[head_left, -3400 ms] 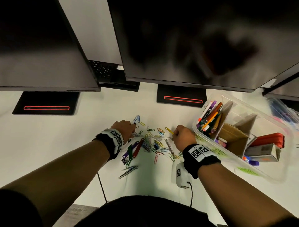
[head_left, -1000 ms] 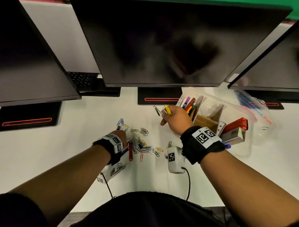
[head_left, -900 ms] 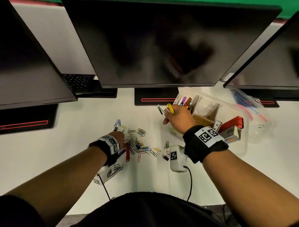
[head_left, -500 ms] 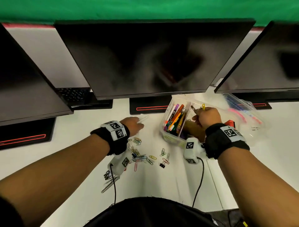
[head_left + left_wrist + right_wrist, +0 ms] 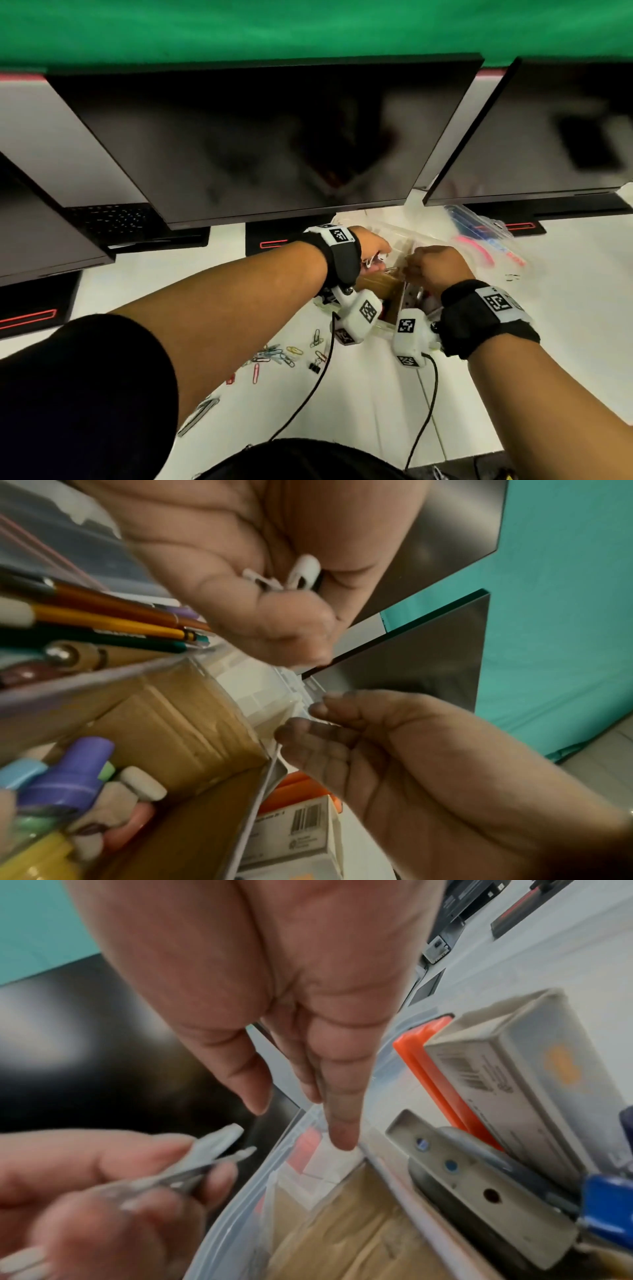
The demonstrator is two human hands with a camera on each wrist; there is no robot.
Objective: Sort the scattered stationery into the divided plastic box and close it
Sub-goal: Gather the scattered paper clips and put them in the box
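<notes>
Two hands meet over the clear plastic box (image 5: 383, 329), which stands open on the white counter (image 5: 548, 308) just below the middle monitor (image 5: 267, 137). The left hand (image 5: 371, 248) pinches a bunch of pale and silvery clips (image 5: 202, 1153) above the box's far rim. The right hand (image 5: 436, 265) hangs beside it, fingers loose and pointing down, holding nothing, fingertips (image 5: 342, 1137) near a corner compartment. Coloured paper clips (image 5: 274, 354) lie scattered on the counter, nearer the person than the box.

barcode on grey box (image 5: 520, 1085) | print beside it too blurred, perhaps unreadable
</notes>
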